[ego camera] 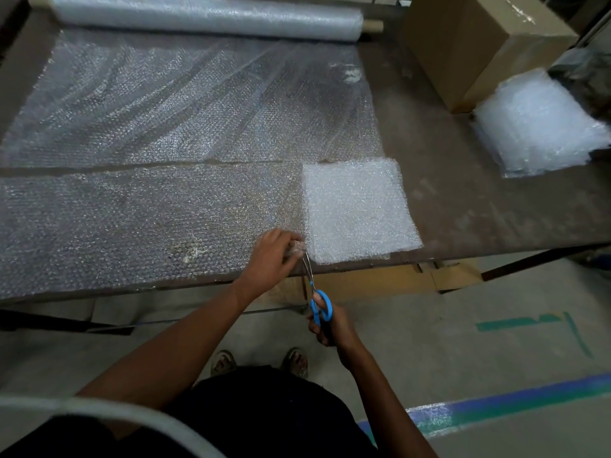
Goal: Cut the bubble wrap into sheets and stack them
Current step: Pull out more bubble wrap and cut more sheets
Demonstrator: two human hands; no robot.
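A person's left hand (276, 251) is pinching the near edge of a bubble wrap strip (142, 223) on a worktable (479, 206) while the right hand (325, 325) is gripping blue-handled scissors (317, 299) at that edge, beside a folded square (357, 209), with cut sheets stacked (539, 127) at the table's right end.

Looks like a packing workshop or warehouse: worn worktable (463, 200), big cardboard box (476, 44), bubble wrap roll (205, 14), floor marked with tape lines (515, 401).
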